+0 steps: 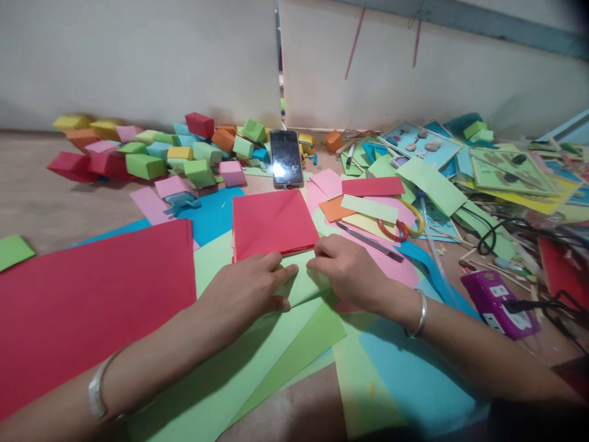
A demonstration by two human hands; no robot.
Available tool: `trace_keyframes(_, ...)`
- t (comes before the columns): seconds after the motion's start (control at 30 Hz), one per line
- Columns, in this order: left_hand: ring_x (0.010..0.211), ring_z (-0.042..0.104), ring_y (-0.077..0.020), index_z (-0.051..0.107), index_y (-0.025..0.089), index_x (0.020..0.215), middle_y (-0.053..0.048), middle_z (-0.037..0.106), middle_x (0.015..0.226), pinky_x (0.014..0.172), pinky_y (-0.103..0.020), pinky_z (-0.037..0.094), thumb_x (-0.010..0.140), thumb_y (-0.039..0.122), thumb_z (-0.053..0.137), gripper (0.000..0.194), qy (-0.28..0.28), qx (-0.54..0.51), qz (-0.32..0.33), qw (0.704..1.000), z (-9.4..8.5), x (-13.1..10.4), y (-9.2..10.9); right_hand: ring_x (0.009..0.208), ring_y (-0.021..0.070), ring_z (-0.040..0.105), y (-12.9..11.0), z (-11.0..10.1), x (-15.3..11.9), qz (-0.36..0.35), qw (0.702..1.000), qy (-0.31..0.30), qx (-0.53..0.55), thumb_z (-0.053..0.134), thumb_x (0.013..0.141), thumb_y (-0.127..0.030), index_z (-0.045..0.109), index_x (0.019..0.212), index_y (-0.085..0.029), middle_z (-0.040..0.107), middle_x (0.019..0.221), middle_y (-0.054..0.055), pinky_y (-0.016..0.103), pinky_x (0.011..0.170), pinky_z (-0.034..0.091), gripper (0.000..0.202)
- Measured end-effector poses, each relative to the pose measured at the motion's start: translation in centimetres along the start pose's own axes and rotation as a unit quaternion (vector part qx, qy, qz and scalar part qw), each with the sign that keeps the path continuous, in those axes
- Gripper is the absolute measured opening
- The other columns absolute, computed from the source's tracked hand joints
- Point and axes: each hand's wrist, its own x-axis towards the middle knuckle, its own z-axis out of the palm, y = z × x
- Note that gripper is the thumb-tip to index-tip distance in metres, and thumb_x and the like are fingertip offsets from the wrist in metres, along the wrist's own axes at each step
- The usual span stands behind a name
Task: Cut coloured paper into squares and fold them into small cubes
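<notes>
A stack of square red papers [275, 222] lies in front of me on light green sheets [271, 344]. My left hand [251, 285] is at its near edge, thumb and index finger apart over the light green paper. At the stack's near right corner is my right hand [352, 269], its fingers curled together with the tips low against the green paper. Whether a paper edge is pinched there cannot be made out. To the left, a large red sheet [101, 301] lies partly under my left forearm.
Folded paper blocks [145, 166] in several colours are heaped along the wall. A phone [286, 158] leans among them. Scissors [393, 230] and a pen [368, 240] lie right of the stack over paper strips. A purple power socket [499, 304] with cables sits farther right.
</notes>
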Motion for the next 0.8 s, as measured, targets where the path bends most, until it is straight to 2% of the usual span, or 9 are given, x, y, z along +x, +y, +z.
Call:
trace_keyframes(0.13,0.079,0.062,-0.0236,0.064,0.025,0.122,-0.007,0.063,0.093,0.05,-0.028,0.026,0.089,0.031,0.068,0.034,0.002,-0.005,0.001,1.0,0.1,-0.1,-0.1,0.07,0.0178,0.041,-1.6,-0.7,-0.4,-0.098,0.994,0.012,-0.052,0.042,0.096,-0.008,0.064,0.073,-0.015,0.057,0.073,0.005,0.034,0.063,0.024,0.033)
trace_keyframes(0.2,0.08,0.062,-0.024,0.063,0.026,0.124,-0.007,0.063,0.093,0.05,-0.028,0.026,0.088,0.032,0.069,0.037,0.0,0.004,-0.002,1.0,0.1,-0.1,0.0,0.071,0.0187,0.042,-1.9,-0.3,-0.4,-0.088,0.994,0.012,-0.065,0.041,0.098,-0.007,0.065,0.079,-0.014,0.058,0.073,0.006,0.035,0.062,0.023,0.031)
trace_keyframes(0.37,0.087,0.066,-0.0261,0.061,0.025,0.13,-0.009,0.065,0.1,0.05,-0.028,0.029,0.089,0.034,0.068,0.043,-0.009,0.017,-0.005,1.0,0.2,-0.1,0.1,0.07,0.0196,0.043,-1.9,1.4,-0.2,-0.011,0.996,-0.046,-0.08,0.039,0.101,-0.011,0.064,0.098,-0.011,0.06,0.081,0.008,0.035,0.057,0.017,0.026)
trace_keyframes(0.53,0.091,0.066,-0.0275,0.065,0.021,0.123,-0.009,0.067,0.103,0.053,-0.029,0.034,0.088,0.034,0.069,0.037,-0.008,0.006,-0.012,1.0,0.2,-0.1,0.1,0.07,0.019,0.044,-1.8,1.7,-0.6,-0.034,0.994,-0.036,-0.096,0.037,0.102,-0.011,0.063,0.098,-0.012,0.06,0.079,0.007,0.036,0.058,0.016,0.027)
trace_keyframes(0.63,0.091,0.066,-0.0275,0.066,0.021,0.12,-0.009,0.067,0.102,0.053,-0.029,0.033,0.088,0.034,0.069,0.035,-0.01,0.005,-0.017,1.0,0.2,-0.1,0.0,0.07,0.0182,0.044,-1.9,1.5,-1.0,-0.064,0.993,-0.02,-0.1,0.04,0.103,-0.013,0.062,0.108,-0.013,0.059,0.078,0.006,0.036,0.058,0.017,0.023)
trace_keyframes(0.73,0.088,0.066,-0.026,0.066,0.02,0.119,-0.008,0.066,0.099,0.052,-0.029,0.031,0.088,0.035,0.069,0.034,-0.009,0.004,-0.012,1.0,0.3,-0.1,0.0,0.07,0.0189,0.044,-2.0,1.1,-1.1,-0.076,0.991,-0.029,-0.11,0.042,0.102,-0.012,0.059,0.118,-0.014,0.059,0.078,0.005,0.036,0.058,0.017,0.024)
trace_keyframes(0.8,0.088,0.066,-0.0257,0.066,0.02,0.119,-0.008,0.066,0.1,0.052,-0.029,0.031,0.088,0.035,0.069,0.034,-0.008,0.008,-0.009,1.0,0.3,-0.2,0.0,0.071,0.02,0.045,-2.3,0.8,-1.1,-0.076,0.989,-0.04,-0.122,0.042,0.102,-0.013,0.06,0.117,-0.014,0.058,0.078,0.005,0.036,0.059,0.017,0.024)
